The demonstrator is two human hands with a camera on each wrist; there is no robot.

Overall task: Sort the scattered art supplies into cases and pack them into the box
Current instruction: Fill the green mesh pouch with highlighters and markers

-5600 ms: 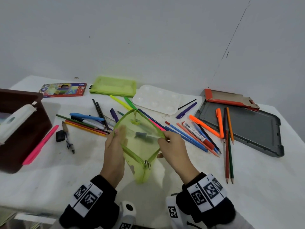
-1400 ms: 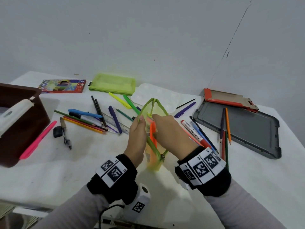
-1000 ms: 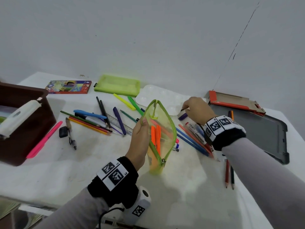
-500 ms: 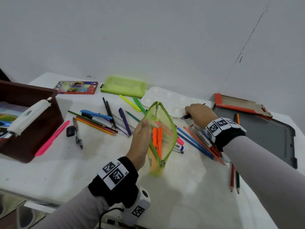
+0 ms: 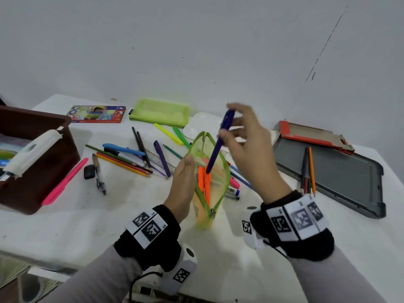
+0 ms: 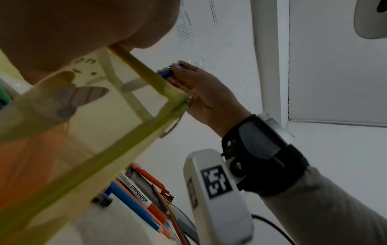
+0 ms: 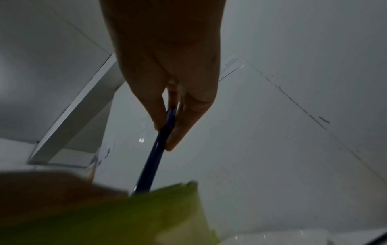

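Observation:
A clear green zip pouch (image 5: pixel 215 182) stands upright on the white table, mouth open upward, with orange markers (image 5: pixel 204 182) inside. My left hand (image 5: pixel 185 171) grips its left rim; the pouch (image 6: pixel 79 116) fills the left wrist view. My right hand (image 5: pixel 238 136) pinches a dark purple pen (image 5: pixel 219 142) by its upper part and holds it tilted, tip down inside the pouch mouth. The right wrist view shows the pen (image 7: pixel 155 157) between thumb and fingers, entering the pouch (image 7: pixel 146 215). Loose pens and pencils (image 5: pixel 131 158) lie scattered behind.
A brown box (image 5: pixel 32 158) with a white handle stands at the left, a pink marker (image 5: pixel 65 182) beside it. A grey lid (image 5: pixel 341 178) with pencils lies at the right, a second green pouch (image 5: pixel 160 111), a coloured-pencil box (image 5: pixel 98 113) and a white palette (image 5: pixel 203 125) at the back.
My right hand picked the purple pen off the table by the palette and brought it back over the pouch, lowering its tip in. My left hand kept holding the pouch upright.

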